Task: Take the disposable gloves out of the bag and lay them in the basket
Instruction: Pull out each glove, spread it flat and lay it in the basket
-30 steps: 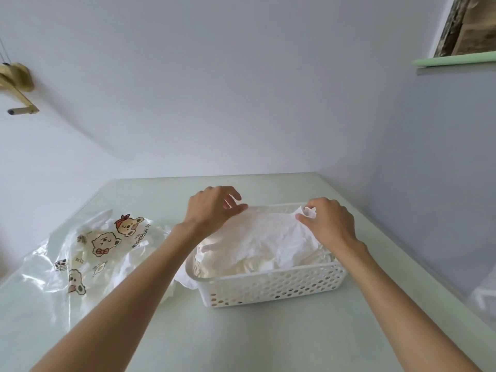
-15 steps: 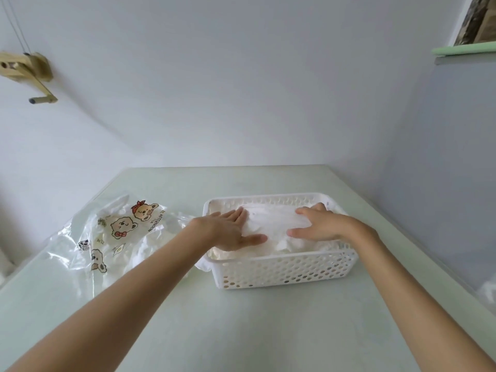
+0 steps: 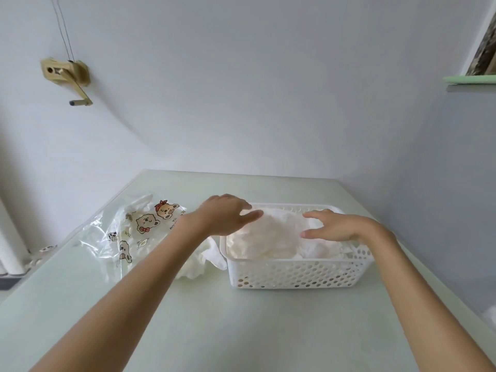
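So the person's got both hands over the basket (image 3: pixel 298 272) rn, which sits on the table (image 3: pixel 241 331) a bit right of center w/ its long side running left-right. The pile of gloves (image 3: pixel 268 237) is heaped in it, puffing up above the rim, esp. on the left half.

Left hand (image 3: pixel 222 216) hovers over the pile's top-left corner, fingers mostly straight, thumb out toward the middle, not gripping anything afaict. Right hand (image 3: pixel 338 226) is on the right side of the pile, fingers spread and loose, thumb low and pointing left. Looks like flat palms patting the heap, but can't tell if either palm is really touching or just above.

Key bit for what's next imo: there's more white glove stuff (image 3: pixel 204 261) spilled on the table just beside the basket's left end, between it and the bag (image 3: pixel 134 234) w/ the cartoon bears. That's straight under the left forearm, so the left hand is way nearer to it; the right would have to cross the whole basket. The bag itself is further left, lying flat and crumpled, looks mostly emptied but hard to say.

Prob pretty far along, just stragglers left.
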Available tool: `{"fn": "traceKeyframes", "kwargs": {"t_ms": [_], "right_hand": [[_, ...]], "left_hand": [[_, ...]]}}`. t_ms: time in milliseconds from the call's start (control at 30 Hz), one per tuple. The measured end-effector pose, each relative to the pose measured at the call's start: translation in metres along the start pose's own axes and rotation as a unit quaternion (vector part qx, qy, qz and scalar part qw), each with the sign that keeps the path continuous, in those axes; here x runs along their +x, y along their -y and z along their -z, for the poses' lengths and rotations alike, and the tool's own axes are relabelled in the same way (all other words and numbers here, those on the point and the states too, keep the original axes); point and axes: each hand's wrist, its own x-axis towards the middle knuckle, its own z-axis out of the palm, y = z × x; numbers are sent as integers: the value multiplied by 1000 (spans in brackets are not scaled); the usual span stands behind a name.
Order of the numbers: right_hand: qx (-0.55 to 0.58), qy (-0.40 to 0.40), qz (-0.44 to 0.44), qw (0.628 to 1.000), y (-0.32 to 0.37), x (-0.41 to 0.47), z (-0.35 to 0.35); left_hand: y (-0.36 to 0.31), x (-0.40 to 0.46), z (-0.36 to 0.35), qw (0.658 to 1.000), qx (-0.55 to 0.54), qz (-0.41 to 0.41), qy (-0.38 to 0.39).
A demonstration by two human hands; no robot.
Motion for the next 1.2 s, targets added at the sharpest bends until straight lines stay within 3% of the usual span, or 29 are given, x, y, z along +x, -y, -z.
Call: {"fn": "traceKeyframes", "kwargs": {"t_ms": [133,267,333,400,500,600,667,733,800,900,1000,1100,1200], "right_hand": [[46,-88,60,993,31,-17,-6],[120,-180,185,959,91,-25,-35],[69,-233,232,942,126,-19,-53],[-54,-245,243,937,154,-6,-69],[-245,-214,196,925,174,17,-83],[-277,-196,203,919,178,31,-84],[-165,-205,222,939,178,32,-74],[21,-195,218,956,180,28,-61],[162,-185,212,946,181,27,-52],[289,-209,191,915,179,29,-41],[309,-174,182,917,177,24,-30],[426,-175,177,870,175,18,-19],[550,-108,202,803,170,6,-9]], "left_hand": [[52,-42,12,991,-79,56,-90],[90,-69,1,979,-125,146,-64],[97,-71,-8,976,-140,167,-19],[102,-67,-19,974,-130,186,12],[112,-60,-33,959,-150,241,-15],[122,-61,-36,942,-176,282,-42],[128,-62,-33,939,-187,284,-52],[133,-63,-32,940,-194,272,-63],[136,-63,-32,943,-200,258,-63],[135,-64,-33,945,-202,251,-59],[134,-64,-32,949,-197,243,-53],[134,-62,-33,952,-192,236,-44],[133,-63,-33,952,-191,236,-41]]}}
